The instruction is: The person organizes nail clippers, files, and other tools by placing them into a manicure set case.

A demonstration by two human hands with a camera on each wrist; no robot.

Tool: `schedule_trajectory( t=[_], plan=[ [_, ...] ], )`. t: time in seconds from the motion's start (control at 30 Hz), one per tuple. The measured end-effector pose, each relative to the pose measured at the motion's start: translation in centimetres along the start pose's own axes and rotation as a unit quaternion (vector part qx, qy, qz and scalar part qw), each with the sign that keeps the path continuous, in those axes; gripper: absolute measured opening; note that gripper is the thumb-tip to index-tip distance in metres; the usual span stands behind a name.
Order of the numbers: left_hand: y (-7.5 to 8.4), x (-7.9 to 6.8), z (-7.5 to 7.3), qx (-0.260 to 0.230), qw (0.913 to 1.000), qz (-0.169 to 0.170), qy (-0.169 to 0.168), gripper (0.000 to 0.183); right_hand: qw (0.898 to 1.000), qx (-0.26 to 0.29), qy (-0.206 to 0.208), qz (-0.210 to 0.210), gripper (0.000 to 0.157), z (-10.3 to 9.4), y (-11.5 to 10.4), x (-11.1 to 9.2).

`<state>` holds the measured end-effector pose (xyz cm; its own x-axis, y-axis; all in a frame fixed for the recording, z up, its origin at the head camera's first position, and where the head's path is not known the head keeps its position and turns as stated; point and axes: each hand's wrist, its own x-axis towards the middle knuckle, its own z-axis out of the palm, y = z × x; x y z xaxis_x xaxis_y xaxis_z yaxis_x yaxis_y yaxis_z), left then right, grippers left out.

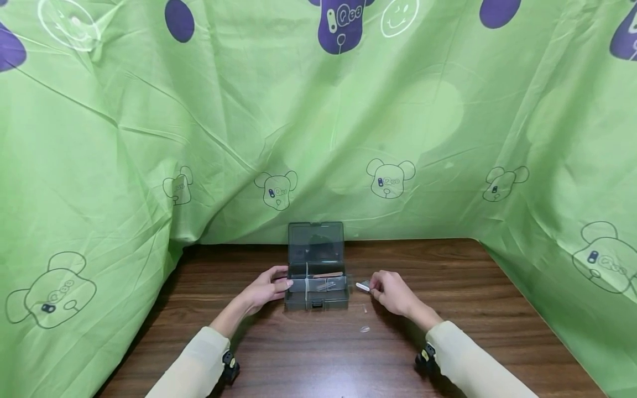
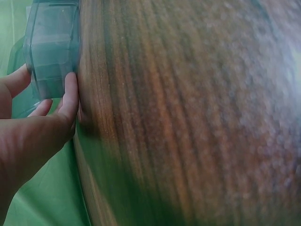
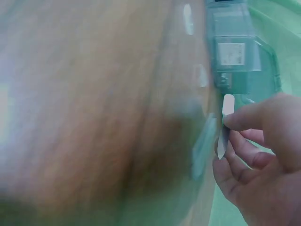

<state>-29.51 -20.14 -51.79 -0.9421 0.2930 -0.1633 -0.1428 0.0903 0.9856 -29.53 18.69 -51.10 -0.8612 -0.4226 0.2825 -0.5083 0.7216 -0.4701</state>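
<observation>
A translucent grey-green plastic compartment box [image 1: 316, 304] stands on the table with its lid raised at the back. My left hand [image 1: 269, 286] grips the box's left end, with thumb and fingers [image 2: 70, 96] around its wall. Thin strips [image 1: 328, 275] and small clear pieces [image 1: 325, 286] lie in the compartments. Just right of the box, my right hand [image 1: 393, 292] pinches a small flat piece [image 3: 228, 104], white at one end and grey and pointed at the other. Its middle is hidden behind the thumb.
Two small clear pieces lie on the table in front of the right hand, a narrow one [image 1: 365, 308] and an oval one [image 1: 365, 329]. A longer translucent strip [image 3: 203, 148] shows beside that hand. Green printed cloth [image 1: 318, 138] hangs behind the wooden table [image 1: 318, 354].
</observation>
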Motion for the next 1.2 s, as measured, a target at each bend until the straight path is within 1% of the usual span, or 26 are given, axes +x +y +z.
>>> schedule_trajectory(
  t=[0.13,0.3,0.47,0.63,0.8,0.87,0.97,1.2],
  plan=[
    [-0.1,0.1,0.0,0.002,1.0,-0.001,0.002,0.066,1.0,0.028,0.001,0.009,0.015,-0.5,-0.7,0.6],
    [0.0,0.0,-0.1,0.002,1.0,0.0,0.001,0.065,0.998,0.062,0.004,-0.013,0.014,-0.7,-1.8,1.3],
    [0.2,-0.1,-0.1,0.004,1.0,-0.001,-0.001,0.065,0.996,0.082,-0.01,-0.039,0.011,-0.2,-3.1,2.1],
    [0.2,-0.1,-0.1,0.01,0.9999,0.0,-0.006,0.065,0.993,0.084,-0.028,-0.074,0.006,0.5,-4.5,2.9],
    [0.2,-0.2,-0.1,0.0,1.0,-0.002,-0.005,0.065,0.991,0.083,-0.024,-0.102,0.011,1.2,-6.0,3.8],
    [0.1,-0.1,-0.1,-0.003,1.0,-0.003,-0.004,0.065,0.99,0.081,-0.024,-0.109,0.013,1.4,-6.6,4.1],
    [0.0,-0.1,-0.1,-0.002,1.0,0.001,-0.004,0.065,0.99,0.072,-0.027,-0.12,0.013,2.0,-7.3,4.4],
    [-0.1,0.0,0.0,-0.001,1.0,0.0,-0.004,0.064,0.988,0.05,-0.025,-0.14,0.012,3.3,-8.1,4.6]
  ],
)
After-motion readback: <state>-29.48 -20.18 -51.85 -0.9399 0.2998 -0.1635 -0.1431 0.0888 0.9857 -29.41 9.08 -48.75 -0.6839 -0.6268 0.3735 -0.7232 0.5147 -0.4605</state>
